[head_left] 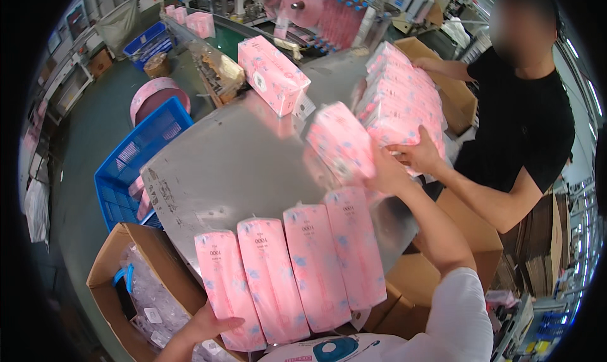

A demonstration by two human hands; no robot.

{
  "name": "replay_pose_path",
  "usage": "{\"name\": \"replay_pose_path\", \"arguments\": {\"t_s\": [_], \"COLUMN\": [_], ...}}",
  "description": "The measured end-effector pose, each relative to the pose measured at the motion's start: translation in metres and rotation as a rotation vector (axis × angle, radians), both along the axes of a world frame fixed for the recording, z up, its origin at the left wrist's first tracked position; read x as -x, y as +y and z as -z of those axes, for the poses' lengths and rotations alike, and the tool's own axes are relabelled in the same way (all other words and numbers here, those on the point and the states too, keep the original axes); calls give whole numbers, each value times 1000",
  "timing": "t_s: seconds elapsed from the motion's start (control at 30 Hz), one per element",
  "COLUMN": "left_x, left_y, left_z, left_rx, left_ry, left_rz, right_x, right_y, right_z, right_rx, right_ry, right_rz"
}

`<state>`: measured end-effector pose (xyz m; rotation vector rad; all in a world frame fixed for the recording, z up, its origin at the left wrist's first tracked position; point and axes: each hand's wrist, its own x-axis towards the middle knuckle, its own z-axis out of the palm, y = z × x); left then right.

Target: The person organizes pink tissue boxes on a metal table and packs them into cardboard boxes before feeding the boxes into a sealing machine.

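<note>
Pink tissue packs with a blue and red flower print lie on a metal table (221, 166). Directly in front of me is a row of several packs (272, 273), side by side. My left hand (205, 324) grips the near end of the leftmost pack, thumb over its top; its other fingers are mostly hidden. Farther off, my right hand (387, 172) is closed on the right end of a single tissue pack (340, 137), slightly blurred and tilted. That pack is beside a co-worker's row of packs (404, 99).
A co-worker (518, 109) in black reaches in from the right, one hand (420, 152) by my right hand. Another pack (272, 74) lies at the far edge. A blue crate (120, 159) and a carton of clear plastic (104, 267) stand left; open cartons (474, 220) stand right.
</note>
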<state>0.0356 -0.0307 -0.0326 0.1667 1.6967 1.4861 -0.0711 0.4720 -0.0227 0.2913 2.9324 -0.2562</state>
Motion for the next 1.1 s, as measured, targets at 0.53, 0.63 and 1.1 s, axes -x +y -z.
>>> {"name": "replay_pose_path", "arguments": {"t_s": [0.53, 0.63, 1.1], "left_x": [70, 54, -198], "left_y": [93, 154, 315], "left_z": [24, -8, 162], "left_rx": [-64, -302, -15], "left_ry": [-317, -1, -121], "left_rz": [-117, 81, 688], "right_x": [-293, -417, -719], "right_y": [27, 59, -58], "right_z": [-35, -42, 133], "right_rx": [1238, 1464, 1219], "right_ry": [118, 475, 116], "right_rz": [858, 934, 1953]}}
